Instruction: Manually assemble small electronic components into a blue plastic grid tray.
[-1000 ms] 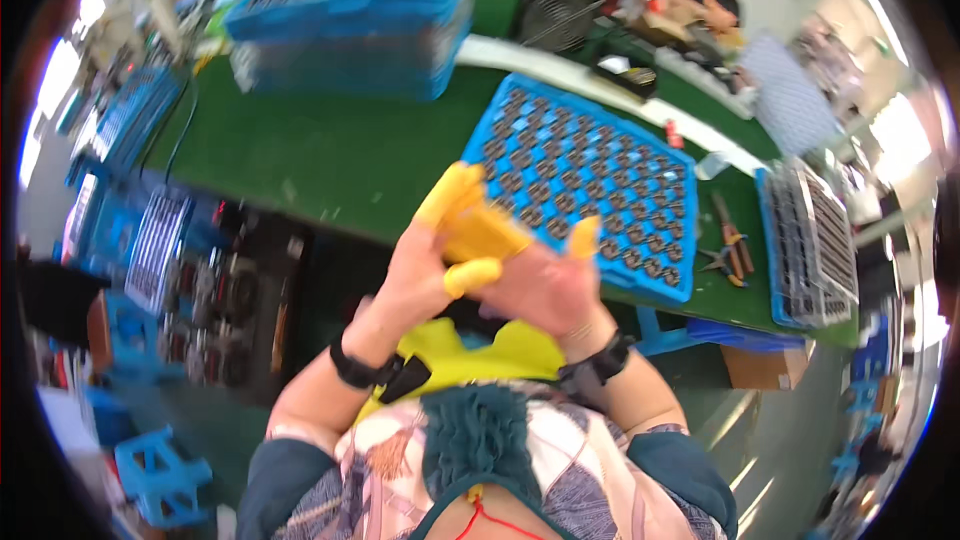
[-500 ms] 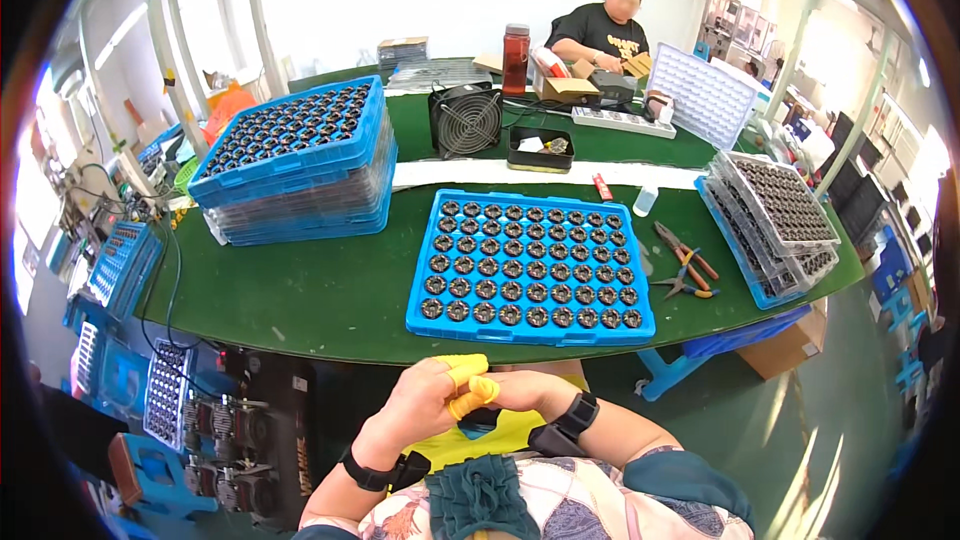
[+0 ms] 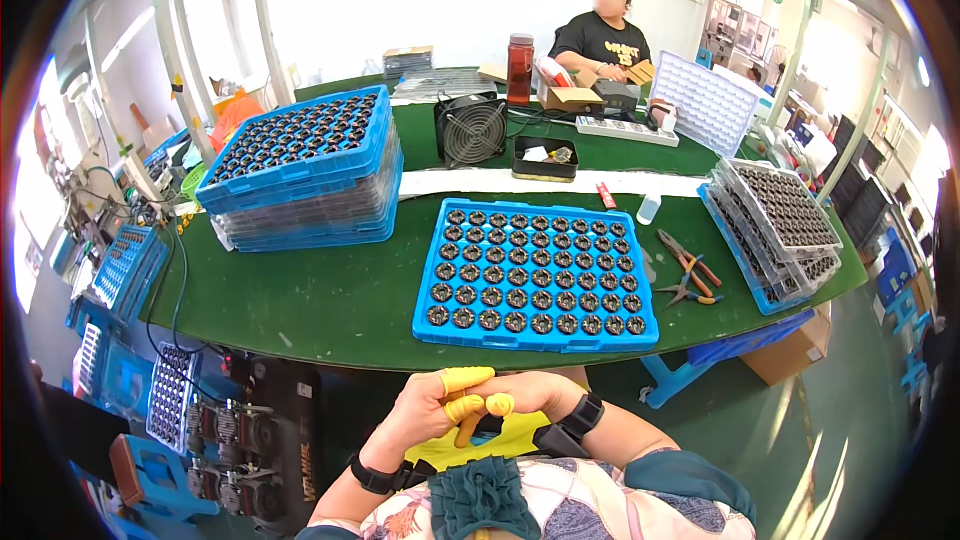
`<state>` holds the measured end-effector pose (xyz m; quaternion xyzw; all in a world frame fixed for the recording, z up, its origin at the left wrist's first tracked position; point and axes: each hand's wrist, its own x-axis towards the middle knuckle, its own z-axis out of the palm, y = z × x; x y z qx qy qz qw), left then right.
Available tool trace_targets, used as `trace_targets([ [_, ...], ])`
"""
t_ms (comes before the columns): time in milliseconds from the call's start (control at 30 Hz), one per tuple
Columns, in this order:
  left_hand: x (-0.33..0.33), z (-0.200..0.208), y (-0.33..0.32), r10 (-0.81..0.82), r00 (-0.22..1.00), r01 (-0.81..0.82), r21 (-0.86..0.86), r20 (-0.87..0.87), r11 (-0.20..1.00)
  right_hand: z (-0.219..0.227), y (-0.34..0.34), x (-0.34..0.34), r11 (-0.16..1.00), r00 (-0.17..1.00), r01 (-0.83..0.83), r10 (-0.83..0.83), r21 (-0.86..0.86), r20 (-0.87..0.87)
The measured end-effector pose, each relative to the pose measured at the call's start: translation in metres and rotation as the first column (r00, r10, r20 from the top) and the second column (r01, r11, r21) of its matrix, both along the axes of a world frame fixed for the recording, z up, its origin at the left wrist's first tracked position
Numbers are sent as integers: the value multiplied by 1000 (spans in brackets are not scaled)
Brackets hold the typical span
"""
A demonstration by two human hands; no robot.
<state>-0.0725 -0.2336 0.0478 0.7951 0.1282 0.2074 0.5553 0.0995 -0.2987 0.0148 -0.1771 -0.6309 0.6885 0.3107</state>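
Observation:
In front of my body, below the table's near edge, my left hand [image 3: 422,408] and my right hand [image 3: 528,392] meet with fingers overlapping. Yellow finger cots [image 3: 466,378] cover several fingertips. My left hand is closed against the fingers of my right, which are bent; whatever may lie between them is hidden. Just beyond the hands, a blue tray [image 3: 540,343] rests on the green table, holding rows of small dark ring-shaped parts with copper-coloured windings [image 3: 541,323]. Neither hand touches the tray.
Stacked trays stand left [image 3: 300,220] and right [image 3: 770,230]. Pliers [image 3: 688,265], a small bottle [image 3: 648,206], a black fan [image 3: 470,130], a black box [image 3: 543,166] and a red bottle [image 3: 519,70] lie about the table [image 3: 300,290]. A person [image 3: 605,40] sits across.
My hands have shifted slightly down, and the fingers have opened a little from each other. The person across has turned their head. The whole view has tilted slightly.

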Motion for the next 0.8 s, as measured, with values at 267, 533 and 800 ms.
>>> trace_targets([
  [267,-6,-11,0,34,997,-25,-140,65,990,3,-3,-7,993,991,-10,-6,-119,-136],
  [533,-5,-10,1,51,996,-40,-140,72,989,9,-1,-5,983,993,-8,-15,-182,-121],
  [800,4,-12,5,49,995,-32,-197,81,980,2,3,5,989,992,1,-20,-149,-127],
])
